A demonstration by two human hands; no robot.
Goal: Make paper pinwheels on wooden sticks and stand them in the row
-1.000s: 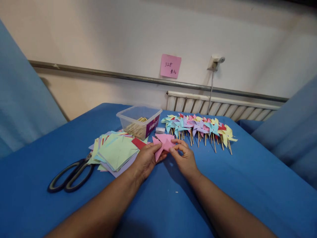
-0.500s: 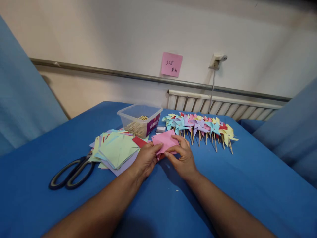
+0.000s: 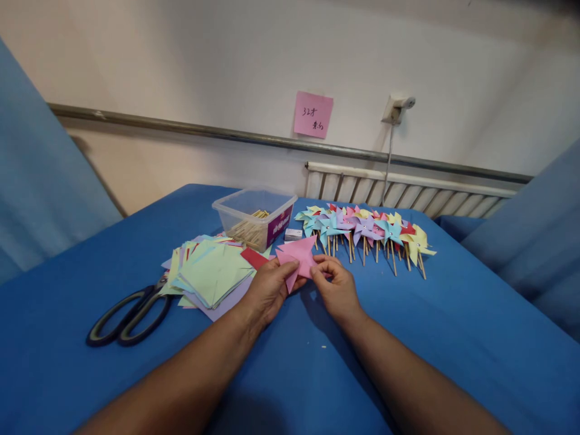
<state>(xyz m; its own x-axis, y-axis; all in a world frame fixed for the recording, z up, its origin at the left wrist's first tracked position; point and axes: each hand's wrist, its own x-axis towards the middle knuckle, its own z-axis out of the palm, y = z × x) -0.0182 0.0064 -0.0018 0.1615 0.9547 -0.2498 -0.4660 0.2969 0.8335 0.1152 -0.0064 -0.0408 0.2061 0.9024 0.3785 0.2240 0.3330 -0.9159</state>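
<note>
A pink paper pinwheel (image 3: 301, 251), partly folded with its corners bent inward, is held above the blue cloth. My left hand (image 3: 270, 284) grips its left side, thumb on top and fingers beneath. On the right edge, my right hand (image 3: 334, 283) pinches the paper between thumb and fingers. Left of my hands lies a loose stack of coloured paper squares (image 3: 217, 272), pale green on top, with a red piece (image 3: 254, 258) poking out. The undersides of the paper and several fingertips are hidden.
Black-handled scissors (image 3: 129, 314) lie at the left, blades under the paper. Behind stands a clear plastic box (image 3: 247, 223) of wooden sticks, beside a small box (image 3: 293, 234). Finished pinwheels on sticks (image 3: 365, 228) lie at the right back. A radiator (image 3: 408, 193) lines the wall.
The right side of the pink paper has been folded in, so its outline is now more pinwheel-like. My right hand has closed lower on its right edge; my left hand keeps its hold.
</note>
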